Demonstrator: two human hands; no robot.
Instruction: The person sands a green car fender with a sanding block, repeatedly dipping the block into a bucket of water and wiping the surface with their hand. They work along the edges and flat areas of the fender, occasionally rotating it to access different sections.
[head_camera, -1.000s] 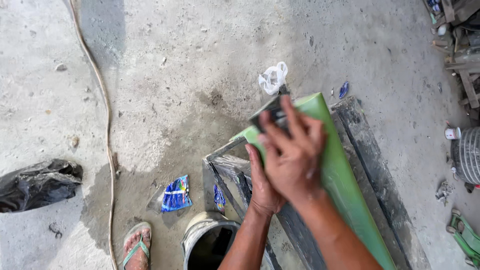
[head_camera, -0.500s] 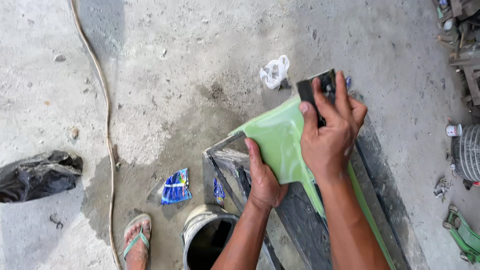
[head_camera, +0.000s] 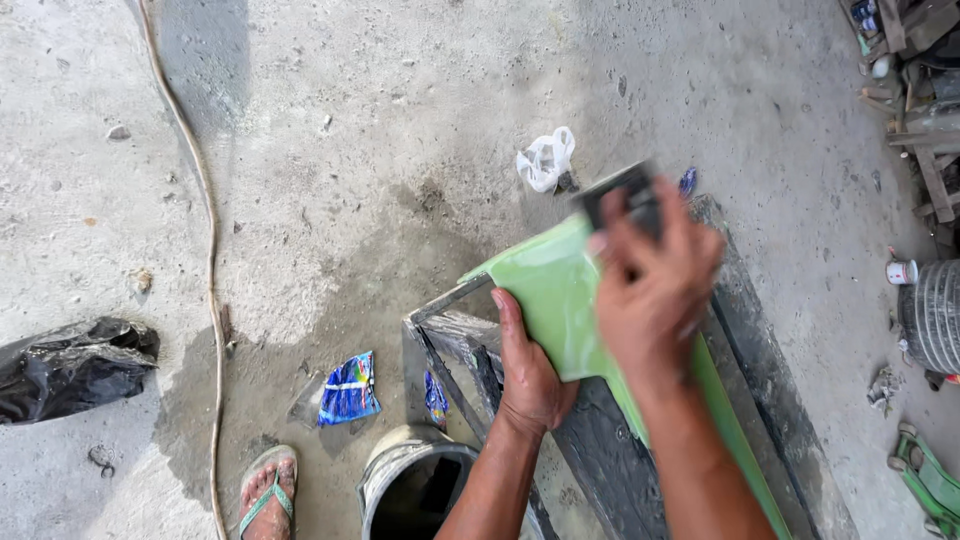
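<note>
While the left hand (head_camera: 530, 375) pins the green panel (head_camera: 560, 290), the right hand (head_camera: 655, 285) grips a dark sanding block (head_camera: 620, 195).
The wet panel could slide off its dark frame (head_camera: 450, 340) — a hard stroke might cause it.

Glossy green panel (head_camera: 560, 290) (wet-looking), slanted on dark frame (head_camera: 470, 350)

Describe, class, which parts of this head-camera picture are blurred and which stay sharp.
Head view: the right hand and the dark block it grips are motion-smeared; the left hand, green panel and concrete floor are sharp, in even daylight.
</note>
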